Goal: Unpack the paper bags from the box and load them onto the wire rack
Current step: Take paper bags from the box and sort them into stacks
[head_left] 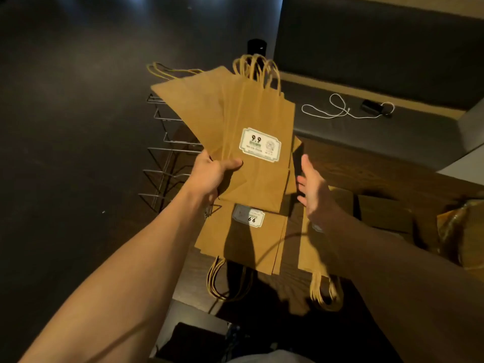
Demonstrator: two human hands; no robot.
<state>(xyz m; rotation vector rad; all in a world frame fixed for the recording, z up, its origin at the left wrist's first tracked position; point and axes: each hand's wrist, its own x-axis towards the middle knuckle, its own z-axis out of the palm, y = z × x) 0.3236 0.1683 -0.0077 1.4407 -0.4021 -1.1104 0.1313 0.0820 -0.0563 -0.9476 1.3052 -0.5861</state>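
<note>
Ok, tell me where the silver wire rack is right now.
In the head view, the silver wire rack stands left of centre on the dark floor, partly hidden behind the fanned brown paper bags that the left hand holds, beside the wooden table.

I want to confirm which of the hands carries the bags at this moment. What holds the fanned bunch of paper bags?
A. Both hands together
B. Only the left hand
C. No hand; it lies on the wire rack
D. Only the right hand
B: the left hand grips the lower corner of the fanned paper bags, thumb on top, while the right hand is open beside them, not gripping.
</note>
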